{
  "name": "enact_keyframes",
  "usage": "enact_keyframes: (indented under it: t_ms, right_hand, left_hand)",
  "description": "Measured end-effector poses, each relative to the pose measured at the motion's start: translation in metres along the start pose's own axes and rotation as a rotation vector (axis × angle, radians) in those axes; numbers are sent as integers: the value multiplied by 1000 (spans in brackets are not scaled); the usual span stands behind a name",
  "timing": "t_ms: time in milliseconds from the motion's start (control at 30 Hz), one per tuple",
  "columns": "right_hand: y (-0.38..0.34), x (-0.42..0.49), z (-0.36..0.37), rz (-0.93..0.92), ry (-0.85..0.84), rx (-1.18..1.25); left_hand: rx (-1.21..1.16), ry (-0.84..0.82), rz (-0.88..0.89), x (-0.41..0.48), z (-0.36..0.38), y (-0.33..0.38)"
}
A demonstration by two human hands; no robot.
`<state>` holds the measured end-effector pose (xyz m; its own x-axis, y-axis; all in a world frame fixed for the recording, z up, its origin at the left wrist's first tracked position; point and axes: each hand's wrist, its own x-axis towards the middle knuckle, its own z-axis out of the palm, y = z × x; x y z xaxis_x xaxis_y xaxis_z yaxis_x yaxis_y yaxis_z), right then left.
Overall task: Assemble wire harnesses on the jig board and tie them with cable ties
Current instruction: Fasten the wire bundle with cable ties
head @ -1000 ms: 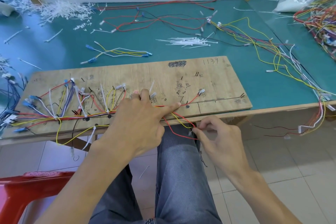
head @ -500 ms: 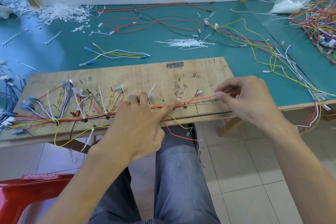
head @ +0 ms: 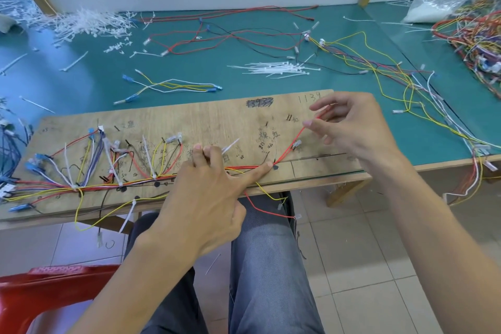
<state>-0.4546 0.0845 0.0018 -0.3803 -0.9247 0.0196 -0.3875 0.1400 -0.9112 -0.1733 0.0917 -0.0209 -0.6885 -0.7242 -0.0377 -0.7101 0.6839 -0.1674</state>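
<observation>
A wooden jig board (head: 206,119) lies along the table's front edge. A harness of red, yellow, white and blue wires (head: 89,184) runs over its left half, tied with white cable ties. My left hand (head: 206,198) lies on the board's middle, its forefinger pressing the wire bundle down near a black peg. My right hand (head: 352,127) hovers over the board's right end and pinches a red wire (head: 294,141), which stretches up from the left forefinger. A loose red wire (head: 260,207) and a yellow one hang off the board's edge over my lap.
A bundle of white cable ties (head: 276,69) lies behind the board. Loose red, black and yellow wires (head: 360,62) spread over the green table. Cut tie scraps (head: 81,24) pile up at the back left, a wire heap (head: 477,40) at far right. A red stool (head: 32,295) stands bottom left.
My right hand rose from below the table edge with the red wire and pulled it up and right over the board. The left hand stayed pressing on the bundle.
</observation>
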Motion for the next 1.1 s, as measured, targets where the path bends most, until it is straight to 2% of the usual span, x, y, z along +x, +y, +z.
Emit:
enact_keyframes:
  t_ms: [233,667,833,1100]
  right_hand:
    - [2,37,29,-29,-23,-152]
    - [8,50,40,117,28,1]
    - [2,58,39,189,-20,-53]
    - [5,67,40,186,-32,-151]
  left_hand:
    - [-7,-22,-7,-1,-2,0]
    - [-25,-11,-14,-1,2,0]
    - [-16,-4,-17,0,2,0]
    - [-15,-4,-21,-1,3,-1]
